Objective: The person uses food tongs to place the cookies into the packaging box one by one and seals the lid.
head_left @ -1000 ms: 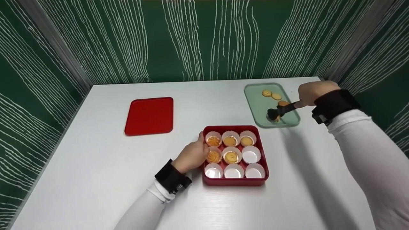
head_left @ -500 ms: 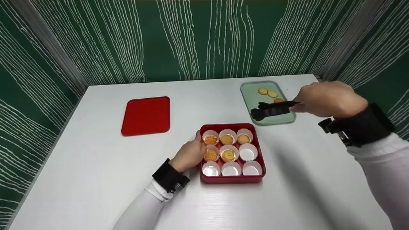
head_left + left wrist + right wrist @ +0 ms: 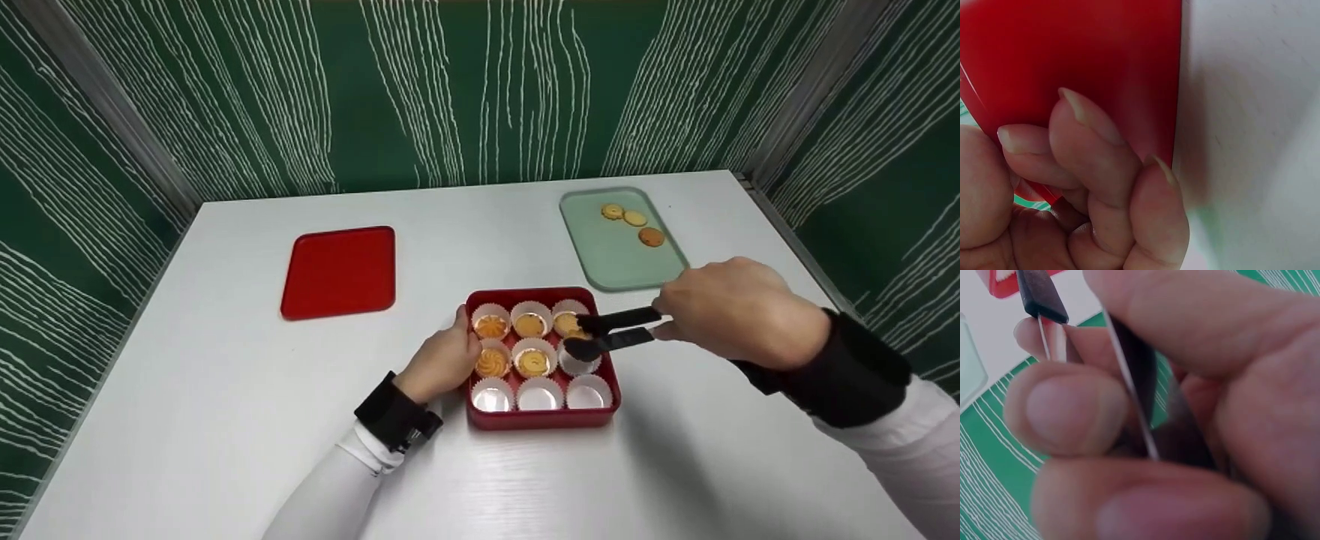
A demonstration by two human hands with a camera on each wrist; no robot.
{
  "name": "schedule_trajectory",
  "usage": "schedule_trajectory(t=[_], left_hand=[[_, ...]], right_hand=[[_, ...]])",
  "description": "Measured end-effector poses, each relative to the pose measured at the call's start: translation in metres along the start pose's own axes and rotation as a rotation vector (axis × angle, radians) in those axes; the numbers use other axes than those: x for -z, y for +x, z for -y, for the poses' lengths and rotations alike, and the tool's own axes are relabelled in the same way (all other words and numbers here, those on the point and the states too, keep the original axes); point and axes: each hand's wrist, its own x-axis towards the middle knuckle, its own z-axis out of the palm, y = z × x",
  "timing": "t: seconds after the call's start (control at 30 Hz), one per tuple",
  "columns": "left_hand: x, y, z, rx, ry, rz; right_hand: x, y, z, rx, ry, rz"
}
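Observation:
A square red box holds white paper cups in rows; several contain cookies, such as the swirled cookie at left. My left hand holds the box's left side; the left wrist view shows curled fingers against its red wall. My right hand grips black tongs, their handles between thumb and fingers in the right wrist view. At the tongs' tips, a cookie is partly hidden, above the right cup of the middle row. The front-row cups, like this cup, contain no cookies.
A pale green tray at the back right bears a ring-shaped cookie, a plain round cookie and a browner cookie. A flat red tray lies at left on the white table. Green patterned walls surround the table.
My right hand has brought the tongs from the green tray leftward and nearer, over the red box, with a cookie at their tips. My left hand stays at the box; the view shifts slightly.

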Motion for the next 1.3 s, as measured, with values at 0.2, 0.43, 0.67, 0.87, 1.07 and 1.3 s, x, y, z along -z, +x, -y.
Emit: schedule_trajectory(t=[0.2,0.43,0.67,0.87,1.07,1.3], left_hand=[[0.000,0.000,0.000,0.001,-0.004,-0.007],[-0.001,0.001,0.001,-0.005,-0.006,-0.009],[-0.001,0.001,0.001,-0.015,-0.009,-0.013],[-0.001,0.000,0.000,0.003,-0.017,0.001],[-0.002,0.001,0.000,0.019,-0.020,0.009],[0.000,0.001,0.000,0.004,-0.021,-0.005]], right_hand=[[-0.009,0.004,0.009,-0.010,-0.021,0.005],[-0.010,0.007,0.011,0.003,-0.017,-0.002],[0.009,0.001,-0.009,-0.076,0.095,0.026],[-0.004,-0.004,-0.047,-0.218,0.212,-0.160],[-0.046,0.015,-0.086,-0.331,0.311,-0.290],[-0.078,0.066,-0.130,-0.390,0.357,-0.237]])
